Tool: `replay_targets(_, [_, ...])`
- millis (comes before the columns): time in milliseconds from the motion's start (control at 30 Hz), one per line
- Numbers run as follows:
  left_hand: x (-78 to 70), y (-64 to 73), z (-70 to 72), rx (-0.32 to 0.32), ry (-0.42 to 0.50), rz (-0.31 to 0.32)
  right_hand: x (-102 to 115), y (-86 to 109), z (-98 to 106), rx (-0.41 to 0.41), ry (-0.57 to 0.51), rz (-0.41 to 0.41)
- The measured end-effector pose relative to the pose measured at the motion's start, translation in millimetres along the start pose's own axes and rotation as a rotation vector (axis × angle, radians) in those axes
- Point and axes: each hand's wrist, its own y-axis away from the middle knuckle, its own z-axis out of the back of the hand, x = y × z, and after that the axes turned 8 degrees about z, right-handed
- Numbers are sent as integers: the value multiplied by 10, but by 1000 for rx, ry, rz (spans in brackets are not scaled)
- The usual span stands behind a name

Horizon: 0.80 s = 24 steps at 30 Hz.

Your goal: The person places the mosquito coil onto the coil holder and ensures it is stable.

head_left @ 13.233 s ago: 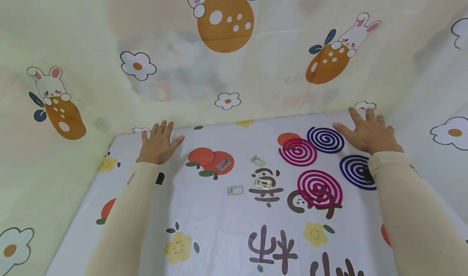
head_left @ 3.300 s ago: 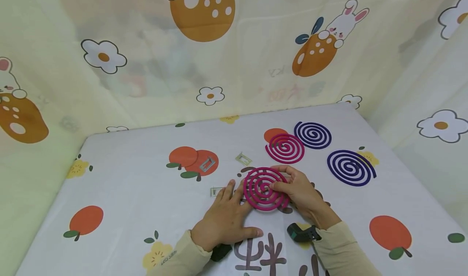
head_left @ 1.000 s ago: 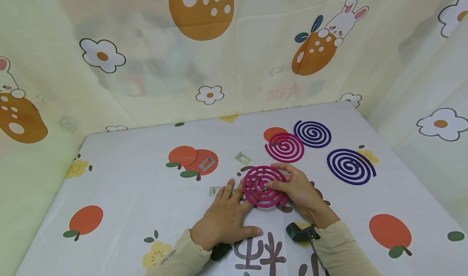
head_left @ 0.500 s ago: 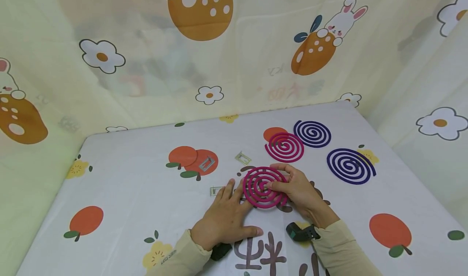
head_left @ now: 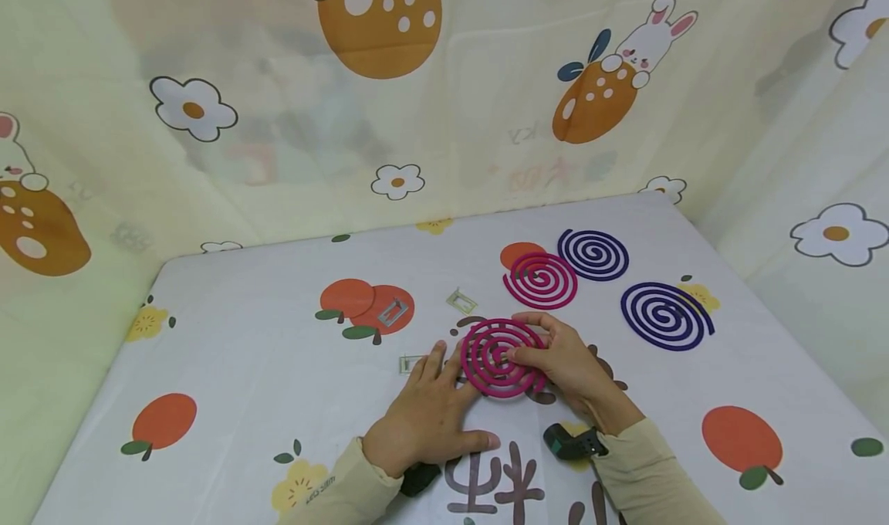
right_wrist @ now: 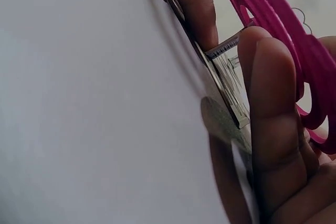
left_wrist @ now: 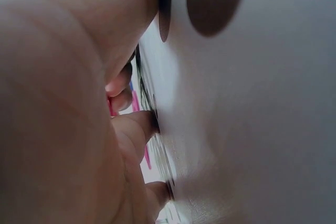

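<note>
In the head view my right hand (head_left: 579, 367) pinches a magenta mosquito coil (head_left: 498, 353) near its middle, thumb on top, holding it just above the cloth. Beneath the coil, a thin metal coil stand (right_wrist: 226, 87) lies on the cloth with its narrow prong (right_wrist: 226, 44) bent up towards the coil; one fingertip presses on the stand in the right wrist view. My left hand (head_left: 424, 425) lies with straight, spread fingers on the cloth, some fingertips under the coil. Whether the prong sits in the coil is hidden.
Another magenta coil (head_left: 541, 280) and two dark blue coils (head_left: 593, 255) (head_left: 667, 316) lie right of and behind my hands. Metal stands lie to the left: one (head_left: 393, 311) on a printed orange, one (head_left: 461, 301) behind the held coil, one (head_left: 413, 364) beside my left fingertips. Patterned curtains (head_left: 305, 162) enclose the table.
Since the oldest frame both hands have come from the back corners to the middle, and the right hand has taken the nearer magenta coil. Over the last second the coil barely shifts.
</note>
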Motion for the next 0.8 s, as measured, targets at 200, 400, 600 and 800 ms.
replay_targets(200, [1,0,2,6,0,3,13,8,-9,9,11,13])
replay_targets(400, [-1,0,3,12,-5,4,29,16,-19,4,39,16])
replay_targets(600, [-5,3,10,10,-6,2,23,17,-31,-11,40,14])
replay_targets(800, [-8,8,17,7,-4,4,-5,-2,-35,-19,46,12])
